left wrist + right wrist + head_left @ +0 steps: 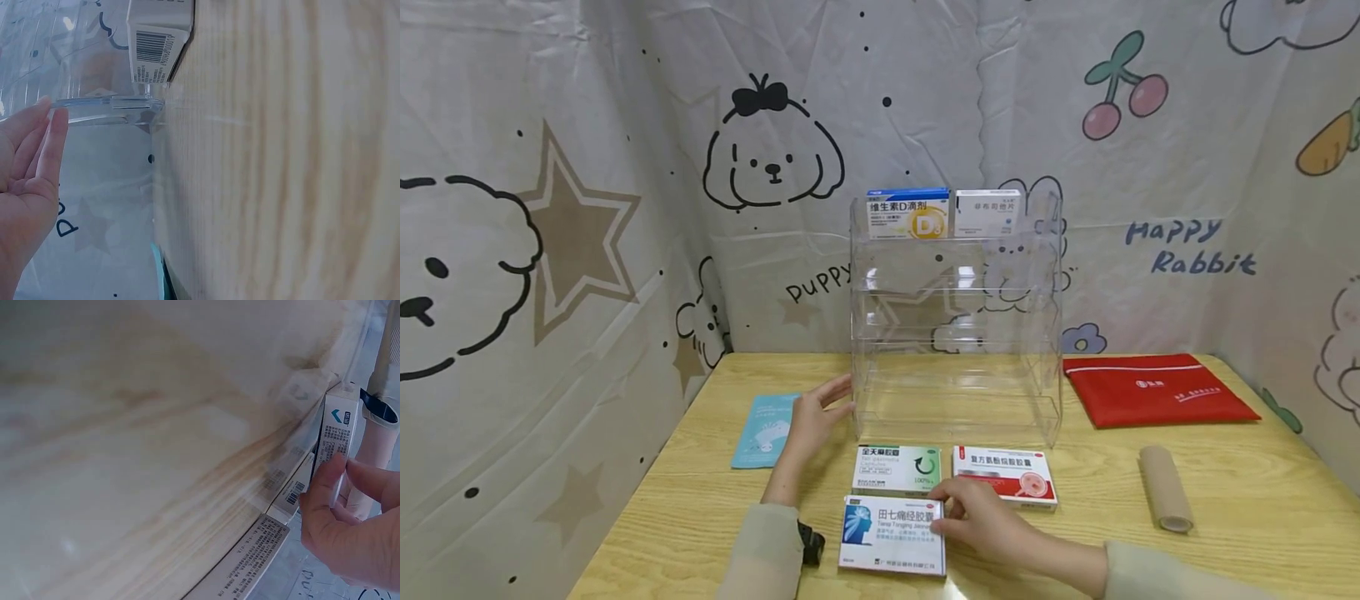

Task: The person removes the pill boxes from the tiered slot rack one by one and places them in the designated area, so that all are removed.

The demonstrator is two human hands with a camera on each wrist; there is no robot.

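My right hand (981, 518) pinches the right edge of a white medicine box (887, 540) with a blue head picture, at the table's front. In the right wrist view, thumb and fingers hold that box (339, 422) by its printed side. Just behind lie a green-and-white capsule box (895, 468) and a red-and-white capsule box (1004, 475). My left hand (811, 423) touches the left side of a clear tiered rack (955, 427); its fingers look fairly straight in the left wrist view, fingertips at the rack's edge (106, 102).
On the rack's top tier stand a vitamin D box (907, 215) and a white tablet box (987, 215). A light-blue packet (763, 433) lies left of the rack. To the right are a red zip pouch (1157, 392) and a cardboard tube (1165, 490) on the wooden table (655, 517).
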